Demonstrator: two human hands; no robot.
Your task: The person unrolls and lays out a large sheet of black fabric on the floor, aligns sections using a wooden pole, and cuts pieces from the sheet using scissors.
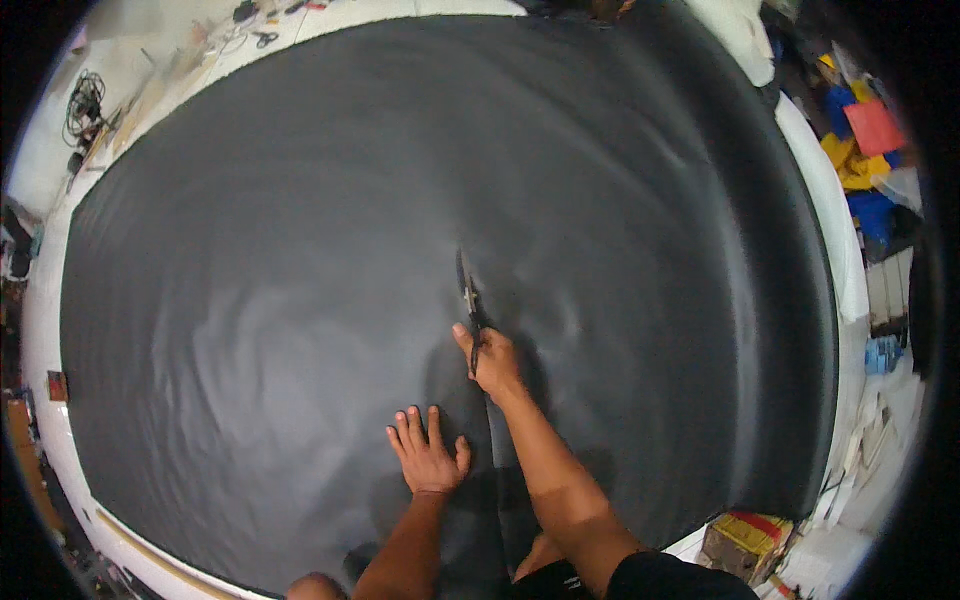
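Black sheet (300,200) lies spread over a white surface (42,320). Near the sheet's middle, the right hand (495,362) grips scissors (470,298); on the sheet's near half, the left hand (428,462) lies palm down, unclenched.

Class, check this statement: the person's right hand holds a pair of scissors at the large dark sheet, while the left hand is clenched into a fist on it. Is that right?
Not quite: the left hand is not clenched. The head view shows it spread open, palm down, on the large dark sheet. The right hand does hold the scissors there.
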